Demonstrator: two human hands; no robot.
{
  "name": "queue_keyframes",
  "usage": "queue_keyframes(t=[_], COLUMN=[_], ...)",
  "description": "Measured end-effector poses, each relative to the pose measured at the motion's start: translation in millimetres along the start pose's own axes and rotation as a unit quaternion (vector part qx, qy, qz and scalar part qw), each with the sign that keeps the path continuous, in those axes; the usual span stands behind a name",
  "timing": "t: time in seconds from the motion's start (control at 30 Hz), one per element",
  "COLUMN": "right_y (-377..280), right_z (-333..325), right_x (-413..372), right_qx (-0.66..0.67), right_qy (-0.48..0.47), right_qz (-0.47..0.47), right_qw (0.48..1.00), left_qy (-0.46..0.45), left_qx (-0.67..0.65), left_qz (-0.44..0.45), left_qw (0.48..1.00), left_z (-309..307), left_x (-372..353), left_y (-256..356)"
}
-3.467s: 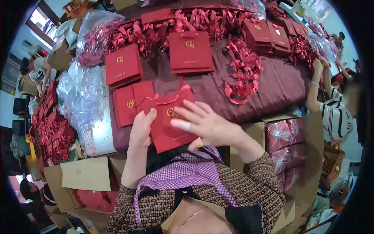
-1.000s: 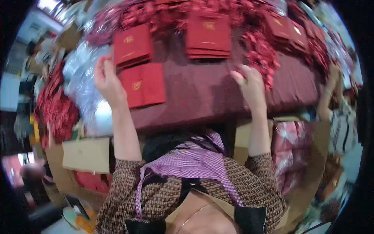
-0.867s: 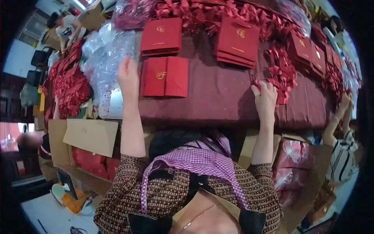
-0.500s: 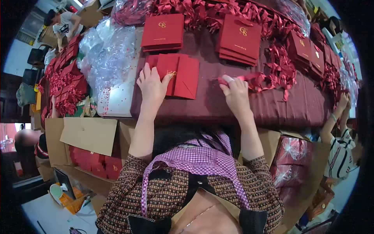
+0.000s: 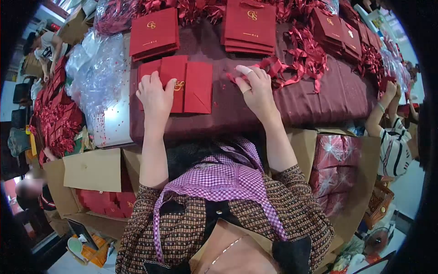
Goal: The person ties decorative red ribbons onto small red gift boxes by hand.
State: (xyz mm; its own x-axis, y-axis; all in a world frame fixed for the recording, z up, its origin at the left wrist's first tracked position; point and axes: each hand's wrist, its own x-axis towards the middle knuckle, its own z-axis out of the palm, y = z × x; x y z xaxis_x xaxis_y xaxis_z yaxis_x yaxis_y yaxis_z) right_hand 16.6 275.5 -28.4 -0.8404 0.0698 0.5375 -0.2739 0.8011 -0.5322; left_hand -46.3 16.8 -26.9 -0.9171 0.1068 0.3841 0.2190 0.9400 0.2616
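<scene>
A red paper gift bag [image 5: 199,86] with a gold monogram lies flat in front of me, its right side creased along a fold. My left hand [image 5: 155,96] rests on the bag's left part, fingers out and thumb apart. To the right of the bag, my right hand [image 5: 258,90] pinches a length of red ribbon [image 5: 277,71], which runs back to a tangled heap of ribbon [image 5: 310,55]. One fingertip of that hand has a pale covering. Behind the flat bag are a left stack of red bags [image 5: 154,33] and a right stack [image 5: 250,27].
A dark red cloth [image 5: 328,100] covers the table. Clear plastic wrap [image 5: 98,68] lies at left. Open cartons with red bags [image 5: 91,169] and wrapped red packs [image 5: 335,169] stand by my sides. Co-workers [image 5: 394,146] are at right and far left [image 5: 48,48].
The view has shifted, so the table things appear further left and higher. My left hand stays on the bag, and my right hand still has the ribbon.
</scene>
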Motion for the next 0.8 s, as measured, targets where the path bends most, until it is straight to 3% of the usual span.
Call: queue_keyframes(t=[0.17, 0.23, 0.3, 0.43, 0.53, 0.7, 0.77, 0.8], right_y=[8.3, 4.9, -0.4, -1.9, 9.5, 5.2, -9.8, -19.6], right_z=[-2.9, -1.8, -1.1, 17.1, 40.2, 33.3, 21.8, 18.4], right_x=[-5.1, -3.9, -1.2, 10.1, 9.8, 15.0, 18.7, 19.4], right_qx=[0.038, 0.055, 0.183, -0.021, -0.107, 0.007, 0.058, 0.081], right_qy=[-0.073, -0.045, -0.02, -0.005, -0.007, 0.036, 0.021, 0.019], right_qz=[0.025, 0.038, 0.134, 0.01, -0.047, -0.024, -0.015, -0.01], right_qw=[0.996, 0.997, 0.974, 1.0, 0.993, 0.999, 0.998, 0.996], left_qy=[-0.032, -0.028, -0.019, 0.009, -0.028, -0.044, -0.066, -0.069], left_qx=[-0.014, -0.028, -0.04, -0.134, -0.253, -0.3, -0.405, -0.405], left_qz=[-0.009, -0.028, -0.038, -0.043, -0.123, -0.168, -0.188, -0.186], left_qw=[0.999, 0.999, 0.998, 0.99, 0.959, 0.938, 0.892, 0.893], left_z=[4.3, 10.0, 13.5, 19.2, 14.4, -4.4, -4.2, -5.2], left_x=[4.1, 4.0, 5.2, 8.9, 9.4, 5.8, 5.0, 4.2], left_y=[0.0, -3.3, -3.7, -7.8, -7.7, -2.9, -1.1, 1.0])
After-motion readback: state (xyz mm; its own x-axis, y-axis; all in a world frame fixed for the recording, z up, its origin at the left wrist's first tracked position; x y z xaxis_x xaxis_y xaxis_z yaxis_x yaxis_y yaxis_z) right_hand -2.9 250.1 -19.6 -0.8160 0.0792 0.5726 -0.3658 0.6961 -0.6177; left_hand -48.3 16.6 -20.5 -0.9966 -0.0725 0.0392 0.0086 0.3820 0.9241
